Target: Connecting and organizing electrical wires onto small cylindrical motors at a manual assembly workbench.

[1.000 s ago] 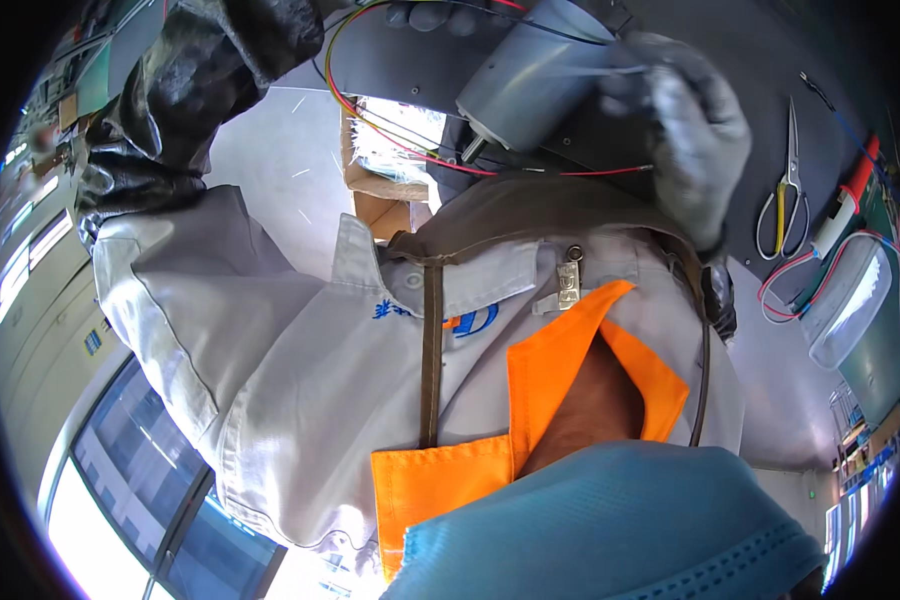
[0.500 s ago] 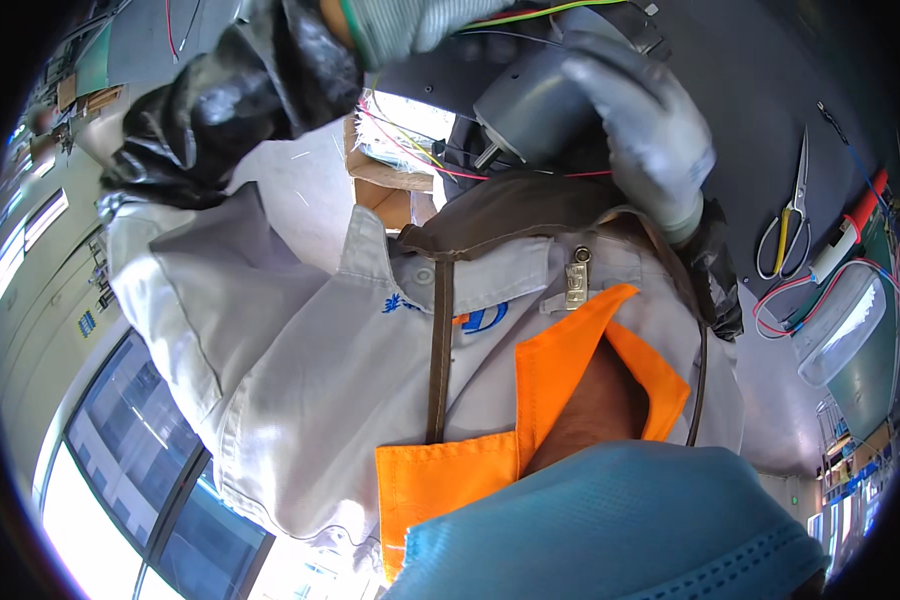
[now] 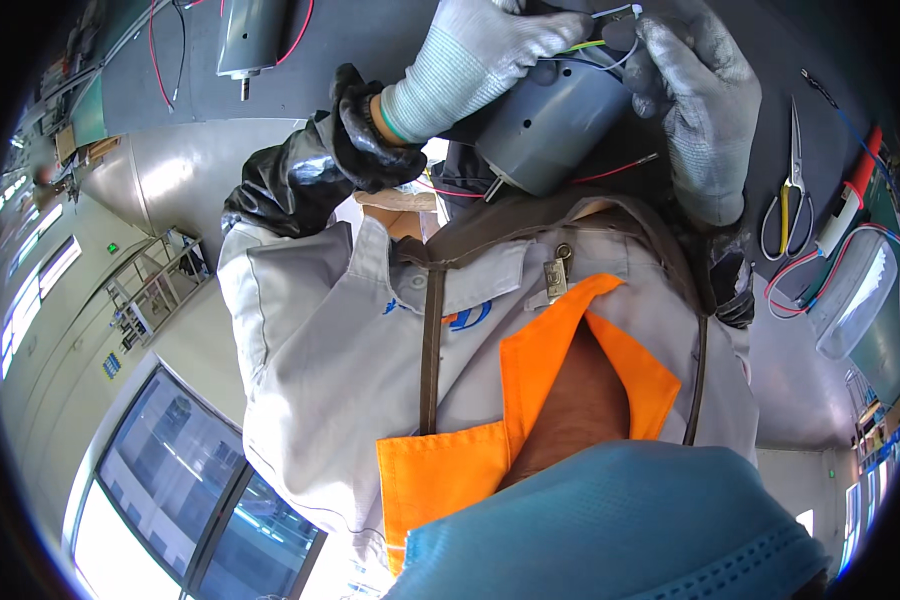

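Both gloved hands pinch thin coloured wires (image 3: 598,40) on top of the round grey metal motor (image 3: 550,125), at twelve o'clock. Left hand (image 3: 480,55) and right hand (image 3: 700,100) fingers are closed on them (wiring looks unfinished). Scissors (image 3: 788,190) lie at three o'clock on the dark grey desk (image 3: 370,40); a second grey motor (image 3: 250,35) lies at eleven.

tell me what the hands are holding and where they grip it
Both gloved hands, left hand and right hand, pinch the thin wires above the grey motor, by the wire ends.
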### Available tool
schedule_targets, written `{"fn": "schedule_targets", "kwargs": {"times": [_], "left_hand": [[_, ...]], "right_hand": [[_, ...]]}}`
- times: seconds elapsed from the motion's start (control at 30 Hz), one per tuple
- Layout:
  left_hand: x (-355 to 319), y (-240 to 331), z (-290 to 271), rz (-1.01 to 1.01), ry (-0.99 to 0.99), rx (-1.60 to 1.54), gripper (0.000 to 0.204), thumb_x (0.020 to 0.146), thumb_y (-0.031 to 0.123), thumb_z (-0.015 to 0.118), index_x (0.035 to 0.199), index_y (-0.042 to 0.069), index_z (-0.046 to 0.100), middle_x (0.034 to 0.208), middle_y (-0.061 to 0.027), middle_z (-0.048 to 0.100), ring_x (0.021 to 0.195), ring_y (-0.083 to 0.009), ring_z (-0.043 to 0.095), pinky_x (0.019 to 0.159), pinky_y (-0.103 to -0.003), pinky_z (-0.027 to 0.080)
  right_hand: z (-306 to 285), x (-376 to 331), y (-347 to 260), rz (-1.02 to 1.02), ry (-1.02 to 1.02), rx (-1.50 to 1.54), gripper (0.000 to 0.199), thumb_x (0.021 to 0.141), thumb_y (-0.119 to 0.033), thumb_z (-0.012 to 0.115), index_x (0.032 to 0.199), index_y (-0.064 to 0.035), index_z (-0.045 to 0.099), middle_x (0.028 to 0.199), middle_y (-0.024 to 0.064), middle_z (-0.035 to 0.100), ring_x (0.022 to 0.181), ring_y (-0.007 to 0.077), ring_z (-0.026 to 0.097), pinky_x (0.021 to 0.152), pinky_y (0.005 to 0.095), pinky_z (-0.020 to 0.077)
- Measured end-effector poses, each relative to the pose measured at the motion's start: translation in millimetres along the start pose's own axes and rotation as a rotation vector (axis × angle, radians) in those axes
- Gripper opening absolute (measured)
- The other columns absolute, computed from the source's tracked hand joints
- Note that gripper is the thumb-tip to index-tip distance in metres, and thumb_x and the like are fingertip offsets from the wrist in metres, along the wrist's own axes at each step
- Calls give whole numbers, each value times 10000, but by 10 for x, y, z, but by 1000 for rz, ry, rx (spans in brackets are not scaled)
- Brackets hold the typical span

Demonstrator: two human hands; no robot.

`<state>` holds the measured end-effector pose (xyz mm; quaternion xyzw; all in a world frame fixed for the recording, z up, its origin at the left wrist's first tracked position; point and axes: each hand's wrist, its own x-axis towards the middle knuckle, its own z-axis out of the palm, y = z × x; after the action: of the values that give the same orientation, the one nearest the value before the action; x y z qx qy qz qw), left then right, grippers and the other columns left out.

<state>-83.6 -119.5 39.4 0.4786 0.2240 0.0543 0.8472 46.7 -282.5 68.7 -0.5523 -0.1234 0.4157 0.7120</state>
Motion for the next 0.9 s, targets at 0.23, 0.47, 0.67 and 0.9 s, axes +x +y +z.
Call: {"fn": "schedule_targets", "kwargs": {"times": [0.23,0.47,0.67,0.9], "left_hand": [[88,-97,58,70,3,64,203,966,-65,634,1165,-100,616,912,-25,644,715,-24,545,621,-150,444],[104,-34,184,76,10,26,213,965,-82,623,1178,-97,620,911,-32,651,698,-19,549,581,-143,421],[103,-23,214,79,35,140,175,974,-73,622,1147,-77,646,908,-16,659,702,-14,551,592,-143,424],[103,-48,282,121,26,217,128,957,-67,656,1083,-63,680,915,-6,665,765,-35,582,638,-175,466]], "right_hand": [[-71,64,-173,121,-133,-113,415,972,-67,647,1366,41,574,826,32,674,590,57,567,496,203,429],[-196,22,30,13,-123,-34,461,968,-81,639,1399,53,542,877,47,682,613,68,571,533,204,442],[-178,-27,104,-145,5,82,488,979,-95,617,1434,47,512,885,52,683,633,69,581,549,206,454],[-283,73,-8,36,-91,58,436,970,-63,614,1388,49,559,867,37,684,639,67,604,541,206,466]]}}
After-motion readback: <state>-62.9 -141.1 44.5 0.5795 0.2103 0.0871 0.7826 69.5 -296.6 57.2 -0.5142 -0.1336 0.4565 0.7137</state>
